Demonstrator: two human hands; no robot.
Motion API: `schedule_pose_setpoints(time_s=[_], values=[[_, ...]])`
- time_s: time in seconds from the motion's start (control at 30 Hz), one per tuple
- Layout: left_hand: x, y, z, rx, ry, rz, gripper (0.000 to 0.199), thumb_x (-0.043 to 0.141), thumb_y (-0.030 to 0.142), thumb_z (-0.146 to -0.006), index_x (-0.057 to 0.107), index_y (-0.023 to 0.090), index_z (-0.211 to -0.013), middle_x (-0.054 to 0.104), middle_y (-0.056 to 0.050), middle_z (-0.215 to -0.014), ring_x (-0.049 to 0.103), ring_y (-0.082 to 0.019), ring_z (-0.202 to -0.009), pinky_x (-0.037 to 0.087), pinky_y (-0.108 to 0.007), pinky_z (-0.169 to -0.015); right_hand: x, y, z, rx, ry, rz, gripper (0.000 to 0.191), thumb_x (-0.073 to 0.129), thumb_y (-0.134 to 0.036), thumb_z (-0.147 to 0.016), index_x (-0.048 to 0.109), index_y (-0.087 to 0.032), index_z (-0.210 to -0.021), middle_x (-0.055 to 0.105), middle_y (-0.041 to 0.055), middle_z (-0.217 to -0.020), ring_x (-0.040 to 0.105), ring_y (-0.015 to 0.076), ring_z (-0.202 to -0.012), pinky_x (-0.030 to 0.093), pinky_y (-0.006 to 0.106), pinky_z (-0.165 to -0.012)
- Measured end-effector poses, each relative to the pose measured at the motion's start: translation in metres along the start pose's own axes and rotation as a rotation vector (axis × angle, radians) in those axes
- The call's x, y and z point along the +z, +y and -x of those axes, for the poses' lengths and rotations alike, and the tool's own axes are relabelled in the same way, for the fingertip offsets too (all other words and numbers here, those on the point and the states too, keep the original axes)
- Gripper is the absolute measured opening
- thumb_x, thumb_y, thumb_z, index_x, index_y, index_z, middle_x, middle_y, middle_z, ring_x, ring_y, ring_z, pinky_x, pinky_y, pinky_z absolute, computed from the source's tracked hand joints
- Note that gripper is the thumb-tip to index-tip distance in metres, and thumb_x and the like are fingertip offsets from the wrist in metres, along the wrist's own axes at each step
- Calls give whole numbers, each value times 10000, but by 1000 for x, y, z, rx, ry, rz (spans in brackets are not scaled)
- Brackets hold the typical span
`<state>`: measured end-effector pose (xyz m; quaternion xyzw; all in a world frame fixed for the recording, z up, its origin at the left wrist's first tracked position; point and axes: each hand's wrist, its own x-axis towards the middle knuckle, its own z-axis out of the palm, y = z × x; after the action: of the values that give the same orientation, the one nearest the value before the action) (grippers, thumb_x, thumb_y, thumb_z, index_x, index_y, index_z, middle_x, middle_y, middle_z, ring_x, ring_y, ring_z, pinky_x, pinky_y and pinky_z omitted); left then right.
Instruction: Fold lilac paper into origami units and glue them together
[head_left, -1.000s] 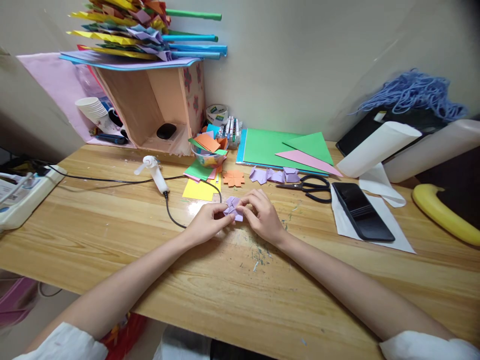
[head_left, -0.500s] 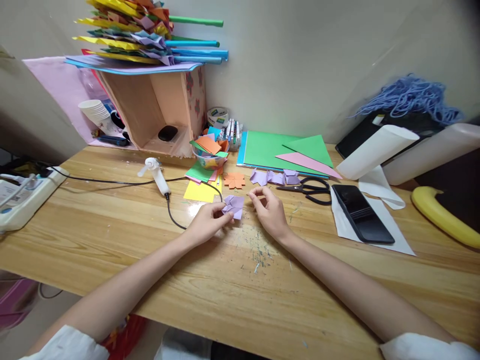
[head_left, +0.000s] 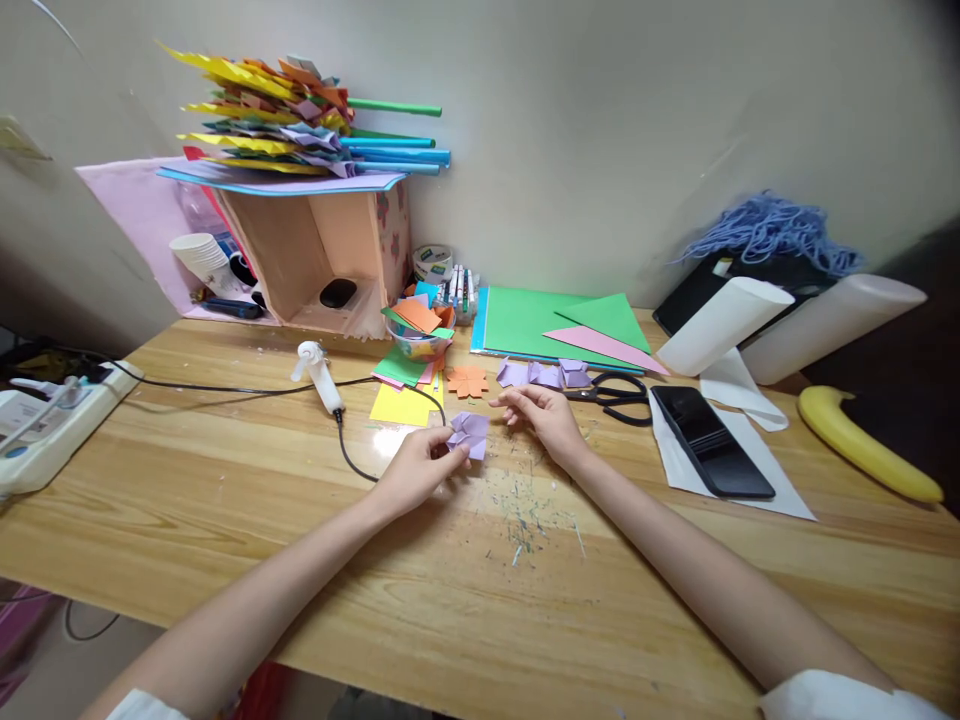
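Observation:
A folded piece of purple paper is pinched between the thumb and fingers of my left hand, just above the table. Crease lines show across its face. My right hand hovers to the right of that paper, fingers stretched toward it but not touching; nothing can be made out in them. Behind my right hand lie several folded purple paper pieces in a row. An orange paper flower rests beyond the held paper. Black scissors lie right of my right hand.
A white glue gun with a black cord stands left. Yellow paper sheets lie near a bowl of paper scraps. A phone, a banana and a white paper roll are at right. Green sheets lie behind.
My right hand's fingers have straightened from a near pinch into a looser, outstretched pose. My left hand keeps holding the purple paper. The camera view has tilted slightly upward.

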<state>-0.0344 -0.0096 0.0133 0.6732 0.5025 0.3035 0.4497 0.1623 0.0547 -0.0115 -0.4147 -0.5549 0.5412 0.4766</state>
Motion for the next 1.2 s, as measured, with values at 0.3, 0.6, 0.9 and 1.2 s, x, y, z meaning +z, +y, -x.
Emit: schedule_pose_setpoints(time_s=[0.3, 0.6, 0.9, 1.2], values=[[6, -3, 3, 18, -9, -30, 246, 477, 311, -802, 543, 128, -652, 546, -3, -610, 465, -117, -575, 310, -207, -515, 28, -39, -55, -185, -164, 230, 347, 407, -454, -852, 588, -173, -759, 686, 55, -791, 600, 124, -557, 507, 274, -559], [6, -4, 4, 40, 22, -57, 231, 466, 291, -793, 541, 144, -630, 570, -5, -619, 498, -135, -595, 324, -220, -533, 94, -81, -131, -550, -87, 1117, 94, 604, -205, -737, 696, -225, -740, 699, 6, -774, 627, 166, -736, 392, 231, -589], [9, -11, 3, 24, 11, -55, 212, 469, 292, -786, 581, 141, -689, 608, -20, -654, 536, -147, -611, 344, -221, -521, 108, -70, -148, -594, -145, 1232, 169, 553, -119, -760, 700, -193, -721, 684, 83, -754, 618, 222, -779, 392, 274, -663], [5, 1, 9, 22, -125, -81, 328, 412, 406, -843, 608, 143, -841, 646, -38, -735, 565, -145, -614, 367, -229, -535, 97, -66, -146, -605, -190, 1051, 178, 587, -67, -687, 669, -152, -820, 694, 35, -754, 620, 148, -718, 402, 210, -611]])
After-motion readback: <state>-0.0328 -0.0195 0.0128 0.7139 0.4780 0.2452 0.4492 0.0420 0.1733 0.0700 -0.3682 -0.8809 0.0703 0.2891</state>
